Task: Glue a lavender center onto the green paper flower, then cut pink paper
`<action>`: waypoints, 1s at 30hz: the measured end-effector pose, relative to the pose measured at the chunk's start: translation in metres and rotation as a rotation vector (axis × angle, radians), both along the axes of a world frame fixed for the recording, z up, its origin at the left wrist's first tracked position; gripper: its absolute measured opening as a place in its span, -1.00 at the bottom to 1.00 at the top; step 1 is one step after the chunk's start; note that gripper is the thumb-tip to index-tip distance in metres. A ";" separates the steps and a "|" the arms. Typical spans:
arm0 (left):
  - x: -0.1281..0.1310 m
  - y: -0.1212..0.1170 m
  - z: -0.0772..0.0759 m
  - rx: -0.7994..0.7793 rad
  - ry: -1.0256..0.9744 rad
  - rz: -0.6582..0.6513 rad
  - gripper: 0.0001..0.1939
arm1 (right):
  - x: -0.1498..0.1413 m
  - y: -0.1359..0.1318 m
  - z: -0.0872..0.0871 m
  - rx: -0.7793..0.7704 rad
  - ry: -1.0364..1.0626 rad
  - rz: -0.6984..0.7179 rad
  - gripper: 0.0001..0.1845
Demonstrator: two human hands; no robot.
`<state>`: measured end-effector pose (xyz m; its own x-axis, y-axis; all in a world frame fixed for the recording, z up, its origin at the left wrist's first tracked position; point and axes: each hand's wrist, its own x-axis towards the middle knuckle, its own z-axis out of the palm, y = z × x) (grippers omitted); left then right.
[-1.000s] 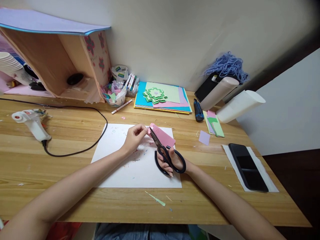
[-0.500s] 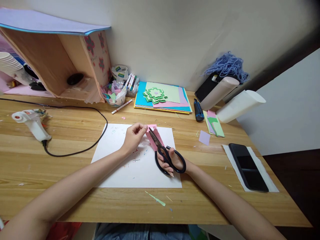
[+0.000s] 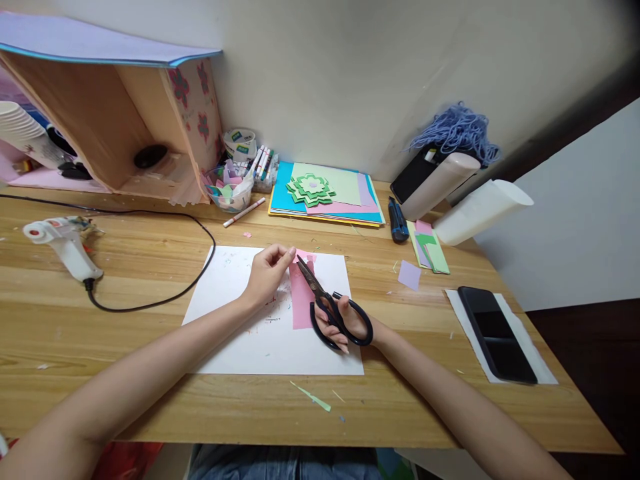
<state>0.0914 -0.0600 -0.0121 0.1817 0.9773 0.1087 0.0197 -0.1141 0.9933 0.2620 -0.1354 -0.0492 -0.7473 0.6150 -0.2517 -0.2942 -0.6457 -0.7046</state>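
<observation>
My left hand is closed in a pinch at the upper left edge of pink paper. The paper's longer part hangs or lies over a white sheet that bears small coloured marks. In my right hand are black-handled scissors, thumb and fingers through the loops. Their dark blades point up and left, crossing the pink paper, with the tips close to my left fingertips. Whether the upper pink bit is joined to the lower strip, I cannot tell.
To the left lies a glue gun with a looping black cord. Behind are a box, a tub of scraps, markers and stacked coloured paper. A utility knife, paper rolls and a phone stand or lie right.
The lower part of the pink paper has swung down and left, now showing as a longer upright strip beside the scissors. Both hands stay nearly in place.
</observation>
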 end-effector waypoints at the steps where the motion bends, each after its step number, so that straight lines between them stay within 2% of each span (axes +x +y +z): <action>1: 0.000 0.000 0.000 -0.003 -0.004 0.000 -0.68 | 0.000 0.000 -0.001 -0.005 0.001 0.003 -0.29; 24: -0.001 -0.001 0.000 -0.005 -0.002 -0.018 -0.70 | 0.000 0.000 0.001 0.022 -0.017 -0.003 -0.31; 30: -0.003 -0.003 0.002 0.022 -0.029 -0.058 -0.72 | 0.001 0.000 0.000 0.017 -0.010 0.006 -0.31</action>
